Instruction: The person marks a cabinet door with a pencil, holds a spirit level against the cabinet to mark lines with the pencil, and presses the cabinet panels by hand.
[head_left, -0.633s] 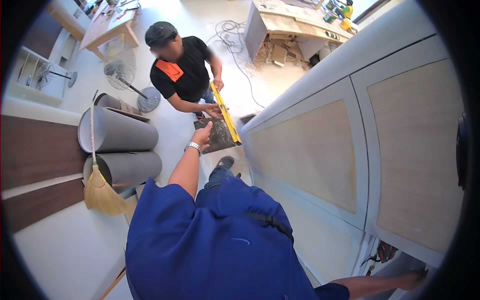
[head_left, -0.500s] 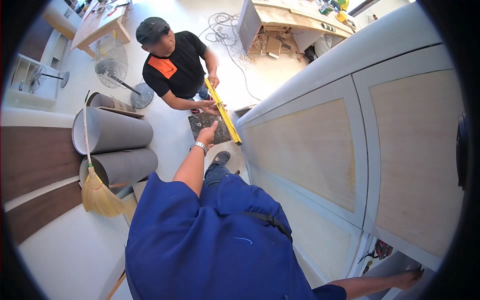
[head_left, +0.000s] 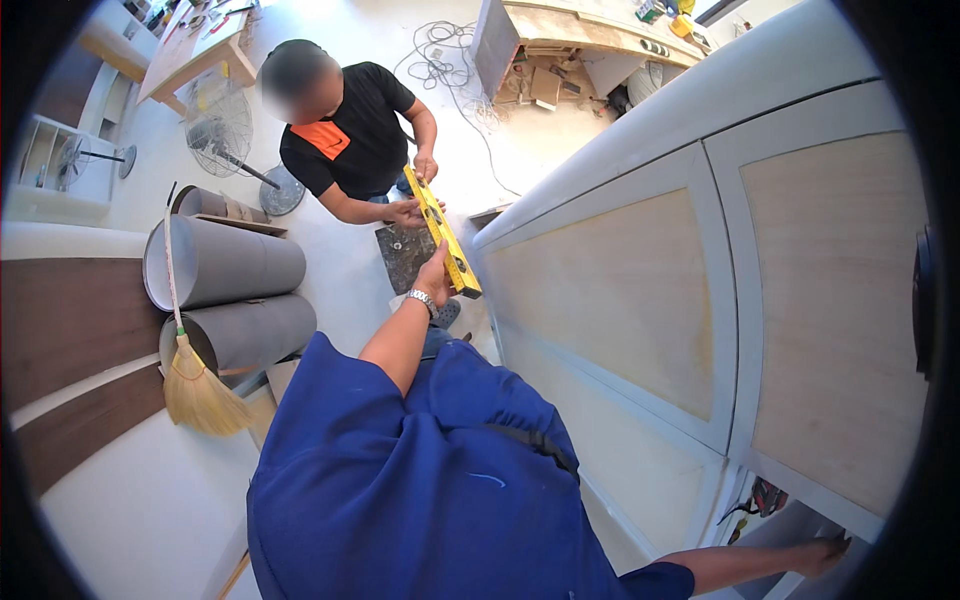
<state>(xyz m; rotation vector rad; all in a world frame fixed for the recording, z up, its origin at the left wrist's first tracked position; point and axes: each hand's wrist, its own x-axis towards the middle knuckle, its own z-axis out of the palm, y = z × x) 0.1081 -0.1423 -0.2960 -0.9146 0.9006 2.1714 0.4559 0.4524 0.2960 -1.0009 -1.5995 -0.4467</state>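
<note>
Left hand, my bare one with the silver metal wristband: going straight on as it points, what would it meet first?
The long yellow spirit level; your left hand appears to touch its near end, though depth is unclear.

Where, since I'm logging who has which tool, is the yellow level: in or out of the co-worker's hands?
In: the co-worker's hands are on the yellow level; the wearer's left hand is at its near end.

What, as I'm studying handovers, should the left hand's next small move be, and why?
Probably to close its fingers securely around the near end of the yellow spirit level: the left hand is right at that end, while the co-worker's hands support it farther up, so a firm grip seems sensible before they let go.
</note>
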